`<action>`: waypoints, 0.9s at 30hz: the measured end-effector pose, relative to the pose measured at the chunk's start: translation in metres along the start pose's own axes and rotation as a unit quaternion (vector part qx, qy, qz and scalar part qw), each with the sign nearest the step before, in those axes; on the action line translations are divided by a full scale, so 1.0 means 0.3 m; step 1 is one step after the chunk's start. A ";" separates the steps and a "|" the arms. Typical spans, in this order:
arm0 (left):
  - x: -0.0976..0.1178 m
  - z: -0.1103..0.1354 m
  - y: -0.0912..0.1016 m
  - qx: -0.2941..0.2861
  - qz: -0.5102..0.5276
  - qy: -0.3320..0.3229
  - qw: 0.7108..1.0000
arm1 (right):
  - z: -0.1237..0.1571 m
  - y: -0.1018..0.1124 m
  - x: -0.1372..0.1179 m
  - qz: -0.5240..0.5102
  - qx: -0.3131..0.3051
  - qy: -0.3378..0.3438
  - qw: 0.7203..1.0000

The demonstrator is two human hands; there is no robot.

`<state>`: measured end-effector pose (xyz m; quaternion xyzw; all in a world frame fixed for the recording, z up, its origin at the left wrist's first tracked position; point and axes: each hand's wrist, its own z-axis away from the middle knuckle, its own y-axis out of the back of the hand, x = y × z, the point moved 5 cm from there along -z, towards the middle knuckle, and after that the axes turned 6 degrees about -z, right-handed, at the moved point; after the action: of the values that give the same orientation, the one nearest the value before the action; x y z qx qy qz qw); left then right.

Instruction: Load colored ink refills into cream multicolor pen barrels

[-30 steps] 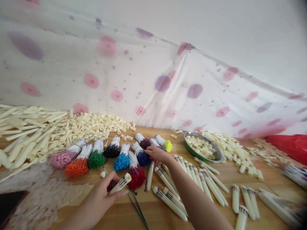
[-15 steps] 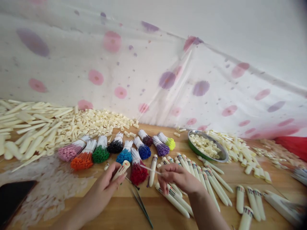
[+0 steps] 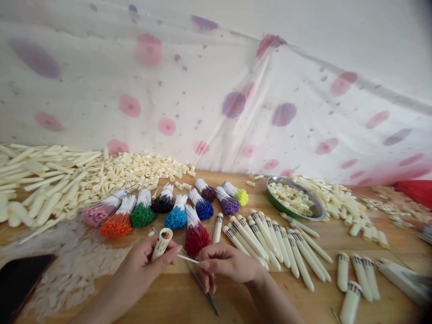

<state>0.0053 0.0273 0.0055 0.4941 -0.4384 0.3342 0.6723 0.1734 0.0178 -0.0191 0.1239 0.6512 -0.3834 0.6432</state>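
Seen from the head camera, two bare hands work above a wooden surface [image 3: 158, 303]. The left hand [image 3: 145, 266] is clamped around a cream barrel [image 3: 161, 246], held nearly upright, with small coloured tips showing in its top end. The right hand [image 3: 229, 262], its fingers together, pinches a thin white refill [image 3: 188, 258] that points toward the left hand; the blur makes it hard to say whether its far end touches the left fingers. Tweezers [image 3: 212, 302] lie partly hidden behind the right hand. Just beyond the hands sit bundles of colour-tipped refills, the red bundle [image 3: 197, 236] nearest. To the right, finished-looking pens [image 3: 290, 254] lie fanned side by side, and behind them stands a green metal bowl [image 3: 319, 212] of small cream parts. A dark phone [image 3: 23, 280] lies at the lower left, beside a spread of translucent pieces [image 3: 72, 270].
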 end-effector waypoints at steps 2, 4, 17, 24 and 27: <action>0.014 -0.003 0.014 0.029 -0.013 0.004 0.999 | -0.008 0.009 0.009 -0.017 0.014 0.004 1.000; 0.024 -0.006 0.033 0.067 -0.026 0.004 0.997 | -0.017 0.024 0.016 -0.039 0.041 0.019 0.998; -0.037 -0.027 0.063 0.074 -0.014 0.003 0.997 | -0.031 0.014 0.038 -0.287 0.109 0.097 0.947; -0.040 -0.019 0.009 0.009 -0.071 -0.006 0.997 | 0.002 0.110 -0.017 -0.320 0.189 0.168 0.913; -0.039 -0.015 -0.002 0.003 -0.105 -0.018 0.994 | 0.045 0.134 -0.083 -0.319 0.211 0.212 0.899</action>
<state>0.0025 0.0313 -0.0059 0.5456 -0.3951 0.2538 0.6941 0.2134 0.0443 -0.0080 0.1207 0.6808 -0.6608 0.2920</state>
